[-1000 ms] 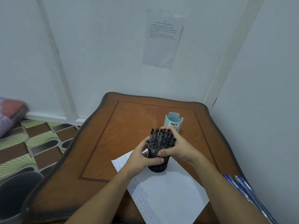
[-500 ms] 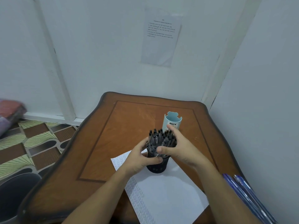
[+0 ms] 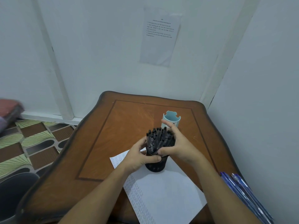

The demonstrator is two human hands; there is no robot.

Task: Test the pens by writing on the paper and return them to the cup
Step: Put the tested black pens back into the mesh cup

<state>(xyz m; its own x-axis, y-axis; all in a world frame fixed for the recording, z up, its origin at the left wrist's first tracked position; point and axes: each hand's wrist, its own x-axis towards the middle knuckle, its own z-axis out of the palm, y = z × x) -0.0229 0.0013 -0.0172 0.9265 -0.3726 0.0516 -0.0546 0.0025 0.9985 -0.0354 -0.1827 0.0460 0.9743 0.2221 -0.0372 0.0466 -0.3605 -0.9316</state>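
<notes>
Black cup point(image 3: 155, 165): stood upright on paper point(image 3: 163, 191), rim hidden by hands; gripped by left hand point(image 3: 139, 156), fingers curled round it. Pens point(image 3: 159, 138): bunched inside, lower barrels hidden, clasped by right hand point(image 3: 176, 146). Writing on paper illegible.

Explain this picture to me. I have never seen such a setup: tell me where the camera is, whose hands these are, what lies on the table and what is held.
There is no machine here. A person wears one wide camera on the head, and it looks down at their own two bare hands. The left hand grips a black cup set on a sheet of paper on a wooden table. The cup is packed with black pens, and the right hand curls round that bunch. Handwriting runs down the paper's left side. Behind the hands stands a blue cup, and blue pens lie at the table's right edge. A printed sheet hangs on the wall.
</notes>
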